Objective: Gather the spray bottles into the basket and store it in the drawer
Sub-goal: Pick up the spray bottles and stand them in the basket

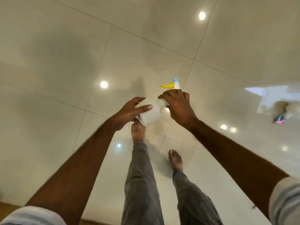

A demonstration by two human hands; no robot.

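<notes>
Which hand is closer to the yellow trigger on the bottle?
Right. The right hand grips the spray bottle's neck just below the yellow trigger; the left hand wraps the body, farther down.

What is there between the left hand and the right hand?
In the head view, the white spray bottle spans between them: left hand on its body, right hand at its neck.

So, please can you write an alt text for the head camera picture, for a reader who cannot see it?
A standing person holds a white spray bottle over a glossy tiled floor, left hand around its body, right hand at its neck below the yellow trigger. No basket or drawer is visible.
</notes>
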